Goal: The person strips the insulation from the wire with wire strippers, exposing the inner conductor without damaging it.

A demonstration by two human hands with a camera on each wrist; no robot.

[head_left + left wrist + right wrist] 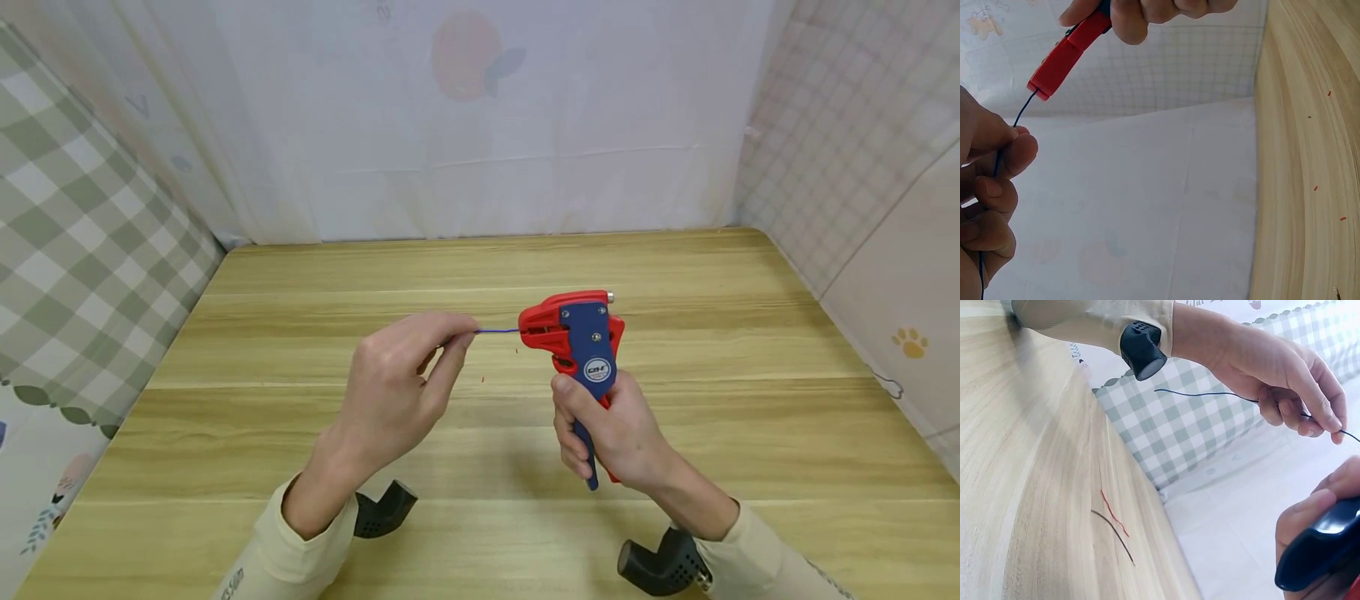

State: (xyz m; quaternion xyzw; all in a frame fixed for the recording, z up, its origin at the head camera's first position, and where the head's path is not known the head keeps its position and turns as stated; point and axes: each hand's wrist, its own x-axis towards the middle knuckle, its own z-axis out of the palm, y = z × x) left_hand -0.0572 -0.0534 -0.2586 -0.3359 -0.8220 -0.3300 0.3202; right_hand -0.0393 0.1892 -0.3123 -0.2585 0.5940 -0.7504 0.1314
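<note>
My left hand (397, 387) pinches a thin blue wire (497, 331) between thumb and forefinger above the table. One end of the wire reaches the red nose of a pistol-shaped wire stripper (587, 337). In the right wrist view, the wire's other end (1194, 394) trails loose behind the left hand's curled fingers. My right hand (618, 429) grips the stripper by its blue and red handles, thumb across the front. The nose points left toward the left hand, as the left wrist view also shows. How deep the wire sits inside the nose is hidden.
On the wood-grain table (285, 433) lie a short red wire (1114, 514) and a dark wire (1115, 535), seen in the right wrist view. Several tiny red scraps (1315, 188) are scattered there. A white cloth wall (585, 108) borders the back; a checked cloth (67, 225) hangs left.
</note>
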